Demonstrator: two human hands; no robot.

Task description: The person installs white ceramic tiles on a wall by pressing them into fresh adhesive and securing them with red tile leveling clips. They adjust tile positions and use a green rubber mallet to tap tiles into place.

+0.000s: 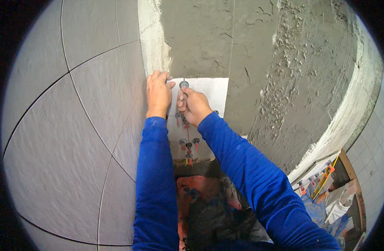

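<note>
From my remote seat, the large grey wall tiles [75, 138] fill the left, already set with thin dark joints. My left hand [158, 94] lies open and flat, fingers spread, pressing the upper left corner of the small white tile [211, 94] where it meets the grey ones. Just right of it, my right hand [193, 104] is closed around a round-capped levelling clip [184, 84] at the white tile's top edge. To do this well, I judge I should keep the flat hand steady while the clip seats squarely, so the faces stay flush. The tile looks pale and smooth, with more red-and-grey clips [188, 144] down its seam. Right of it is rough grey mortar [284, 75].
</note>
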